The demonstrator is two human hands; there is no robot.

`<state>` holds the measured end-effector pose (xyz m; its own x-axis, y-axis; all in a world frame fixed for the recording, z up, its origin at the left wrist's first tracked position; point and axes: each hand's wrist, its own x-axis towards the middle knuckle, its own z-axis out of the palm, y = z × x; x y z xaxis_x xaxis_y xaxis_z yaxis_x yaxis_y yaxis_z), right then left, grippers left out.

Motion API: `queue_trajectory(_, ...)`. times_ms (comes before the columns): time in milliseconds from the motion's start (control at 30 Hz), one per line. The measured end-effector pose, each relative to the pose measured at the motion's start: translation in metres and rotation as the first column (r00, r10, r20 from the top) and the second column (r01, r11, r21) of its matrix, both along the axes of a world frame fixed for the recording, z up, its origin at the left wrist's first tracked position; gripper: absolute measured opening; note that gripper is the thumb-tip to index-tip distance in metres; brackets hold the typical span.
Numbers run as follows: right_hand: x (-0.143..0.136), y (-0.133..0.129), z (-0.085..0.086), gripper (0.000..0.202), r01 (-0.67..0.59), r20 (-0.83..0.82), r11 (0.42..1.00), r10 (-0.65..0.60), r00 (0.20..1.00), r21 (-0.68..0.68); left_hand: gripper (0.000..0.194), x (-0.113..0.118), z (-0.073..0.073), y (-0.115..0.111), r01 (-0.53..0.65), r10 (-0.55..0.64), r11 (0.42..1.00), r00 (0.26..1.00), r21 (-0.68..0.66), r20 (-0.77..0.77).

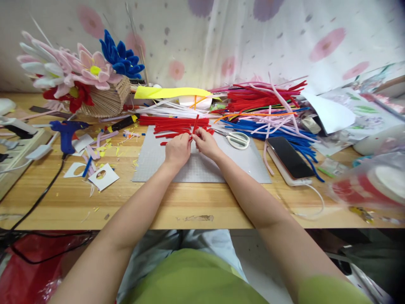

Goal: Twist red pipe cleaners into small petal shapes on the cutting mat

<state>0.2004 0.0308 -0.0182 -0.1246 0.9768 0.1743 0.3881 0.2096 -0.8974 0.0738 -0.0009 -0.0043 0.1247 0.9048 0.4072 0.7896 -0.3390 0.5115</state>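
Note:
Over the grey cutting mat (148,164), my left hand (178,148) and my right hand (206,142) meet, both with closed fingers. Between their fingertips they hold a red pipe cleaner (195,121), one end of which sticks up above the hands. Several cut red pipe cleaners (167,122) lie in a row just behind, at the mat's far edge. White-handled scissors (238,140) rest to the right of my right hand, blades pointing toward it. My fingers hide the lower part of the held piece.
A blue glue gun (67,134), paper scraps (103,176) and a black-yellow cutter (122,122) lie left. Pipe-cleaner flowers (95,69) stand behind them. At the right are blue pipe cleaners (253,129), a phone (290,157) on a white power bank, and a bagged cup (373,185).

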Motion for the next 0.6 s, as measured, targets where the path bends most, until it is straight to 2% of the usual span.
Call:
queue_trajectory(67,0.000,0.000,0.000,0.017,-0.013,-0.015,0.999,0.012,1.000,-0.040,0.012,0.001,-0.003,0.000,-0.007,0.007,1.000,1.000,0.010,-0.007)
queue_trajectory(100,0.001,0.000,0.000,0.017,-0.034,-0.049,0.997,0.030,0.998,-0.064,0.012,0.001,-0.004,0.000,-0.001,0.001,1.000,0.999,-0.008,0.048)
queue_trajectory(167,0.004,0.000,0.002,0.021,-0.080,-0.180,0.993,0.064,0.982,-0.084,0.010,0.000,-0.007,0.002,0.048,-0.014,0.992,0.960,-0.115,0.280)
queue_trajectory(200,0.006,0.000,0.003,0.029,-0.098,-0.263,0.992,0.075,0.962,-0.074,0.010,-0.001,-0.007,0.002,0.099,0.000,0.974,0.899,-0.202,0.438)
queue_trajectory(267,0.012,0.000,0.006,0.047,-0.108,-0.418,0.994,0.085,0.904,-0.032,0.008,-0.003,-0.006,0.003,0.256,0.107,0.889,0.691,-0.380,0.715)
queue_trajectory(333,0.019,0.000,0.007,0.050,-0.136,-0.505,0.991,0.114,0.856,-0.006,0.007,-0.006,-0.002,0.004,0.417,0.253,0.775,0.483,-0.474,0.838)
queue_trajectory(367,0.022,0.000,0.007,0.048,-0.170,-0.520,0.985,0.145,0.842,-0.001,0.006,-0.008,0.000,0.003,0.481,0.304,0.727,0.415,-0.491,0.857)
queue_trajectory(433,0.026,0.000,0.007,0.036,-0.273,-0.481,0.962,0.243,0.842,0.007,0.005,-0.011,0.005,0.002,0.579,0.361,0.644,0.346,-0.500,0.866)
queue_trajectory(500,0.027,-0.001,0.006,0.025,-0.349,-0.384,0.936,0.335,0.861,0.035,0.005,-0.014,0.010,0.001,0.651,0.409,0.562,0.318,-0.511,0.855)
queue_trajectory(600,0.025,0.001,0.007,0.023,-0.336,-0.160,0.929,0.359,0.919,0.154,0.010,-0.016,0.015,-0.001,0.715,0.495,0.462,0.284,-0.525,0.821)
